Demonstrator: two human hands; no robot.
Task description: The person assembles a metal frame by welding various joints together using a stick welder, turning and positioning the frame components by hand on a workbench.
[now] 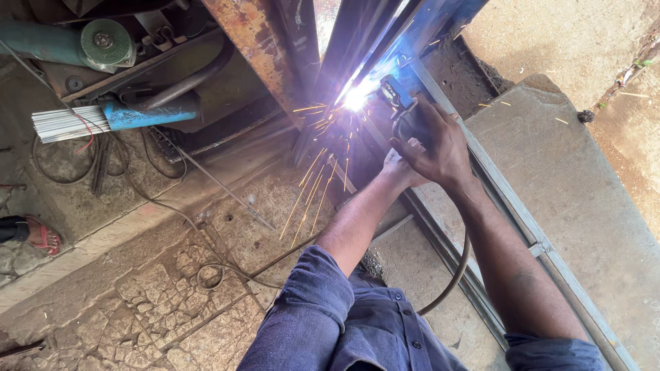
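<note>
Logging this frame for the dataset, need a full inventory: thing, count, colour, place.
welding arc: one, white-blue with orange sparks, top centre on the frame
metal frame: one, grey, running down the right
rusty beam: one, brown, top centre
electrode holder: one, dark, beside the arc
welding cable: one, dark, looping under the arms
welding rods: one bundle, whitish, in a blue packet, upper left
angle grinder: one, green, top left
sandalled foot: one, red sandal, left edge, another person
stone slab: one, grey, right
sleeves: two, blue, bottom
left hand: one, under the right hand
right hand: one, gripping the holder
</note>
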